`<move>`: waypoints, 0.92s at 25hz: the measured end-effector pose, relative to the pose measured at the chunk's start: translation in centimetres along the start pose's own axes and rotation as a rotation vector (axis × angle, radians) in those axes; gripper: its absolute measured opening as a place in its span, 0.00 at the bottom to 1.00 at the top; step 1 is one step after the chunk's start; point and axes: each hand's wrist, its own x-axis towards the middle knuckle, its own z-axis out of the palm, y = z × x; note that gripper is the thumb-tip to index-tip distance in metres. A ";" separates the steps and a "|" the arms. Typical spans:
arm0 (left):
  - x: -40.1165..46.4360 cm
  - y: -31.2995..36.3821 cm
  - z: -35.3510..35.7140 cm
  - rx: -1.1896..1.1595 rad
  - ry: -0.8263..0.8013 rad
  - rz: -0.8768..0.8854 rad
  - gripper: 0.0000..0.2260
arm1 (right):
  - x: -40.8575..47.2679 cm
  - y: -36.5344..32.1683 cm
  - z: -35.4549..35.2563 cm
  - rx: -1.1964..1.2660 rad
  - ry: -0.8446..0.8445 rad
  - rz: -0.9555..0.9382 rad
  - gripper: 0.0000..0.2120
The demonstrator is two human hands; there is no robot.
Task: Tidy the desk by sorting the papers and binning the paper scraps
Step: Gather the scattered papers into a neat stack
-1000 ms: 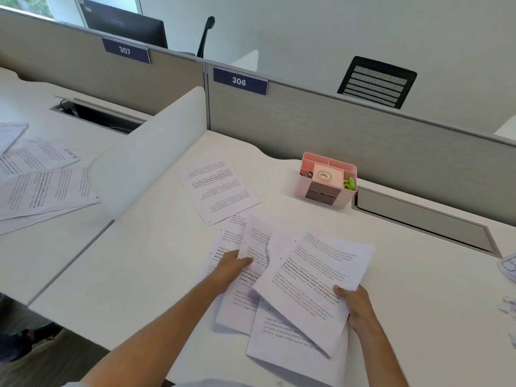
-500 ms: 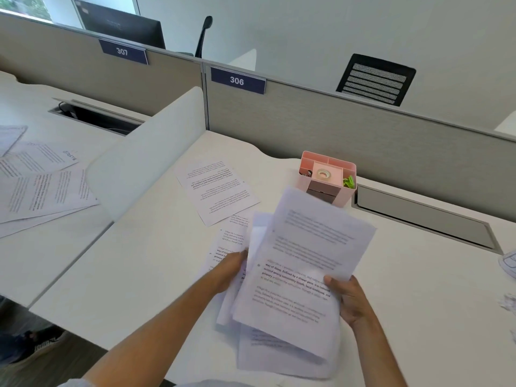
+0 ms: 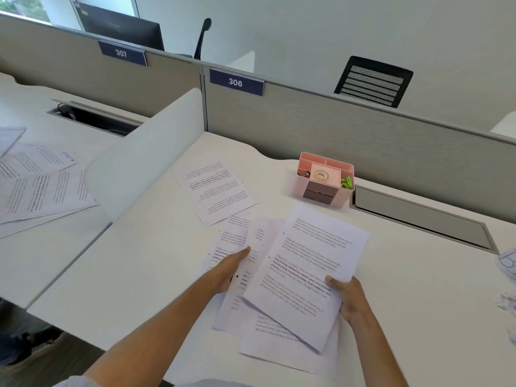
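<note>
Printed sheets [image 3: 304, 275] are held as a thin sheaf near the front middle of the desk [image 3: 145, 261], lying over more loose sheets [image 3: 231, 263] fanned out beneath. The right hand [image 3: 347, 298] is clamped on the sheaf's near right edge, thumb on top. The left hand [image 3: 227, 270] is laid on the loose sheets under it, fingers stretched flat, pressing rather than gripping.

Handling, as judged: paper is light, floppy and slippery sheet on sheet; it sags if held by one corner and creases easily. It is best taken along an edge with a thumb-over pinch, then squared with both hands.

One more sheet [image 3: 216, 192] lies apart, further back and left. Crumpled scraps [image 3: 506, 303] are seen at the far right edge, not yet binned. A pink organiser [image 3: 325, 178] stands by the partition.

Against half a second earlier: the sheaf, then tipped up toward the camera, has been lowered flatter over the pile; the left hand has been kept on the underlying sheets.
</note>
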 end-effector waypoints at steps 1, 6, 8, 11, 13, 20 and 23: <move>0.0 0.1 0.0 0.011 -0.018 0.002 0.18 | -0.1 0.3 0.4 -0.006 0.000 -0.002 0.21; -0.3 1.8 1.4 0.141 -0.066 0.075 0.17 | -0.6 -0.2 2.4 -0.023 -0.007 -0.069 0.19; -0.6 3.1 2.7 0.171 -0.043 0.154 0.17 | -0.4 -1.4 3.0 -0.012 0.010 -0.125 0.19; -1.3 5.2 4.7 0.237 -0.069 0.252 0.14 | -0.5 -3.9 3.7 0.032 0.009 -0.224 0.25; -1.9 6.4 5.6 0.260 -0.113 0.329 0.12 | -0.8 -5.6 3.8 0.039 -0.001 -0.287 0.32; -4.0 9.4 7.7 0.298 -0.155 0.581 0.13 | -2.2 -10.3 4.0 0.042 -0.028 -0.540 0.34; -4.5 10.1 8.0 0.346 -0.169 0.657 0.12 | -2.8 -10.3 4.1 0.010 -0.011 -0.610 0.28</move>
